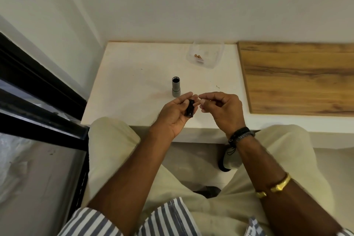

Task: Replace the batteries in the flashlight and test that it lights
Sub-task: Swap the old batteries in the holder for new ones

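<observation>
White tabletop (134, 67), upright flashlight body (176, 87), wood panel (297, 76), wall (172, 5)

White bench (134, 67) sitting against a plain white wall (191, 2)
A wood-grain panel (297, 78) is lying at its right; a black-framed window (38, 86) is running down the left

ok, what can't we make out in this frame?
Head view only:
Right hand: whether it pinches anything; its curled fingers hide it.
Black holder in the left hand: cells loaded or not; fingers cover it.
Grey flashlight body: inside too dark.
Clear container: battery count, blurred.
</observation>
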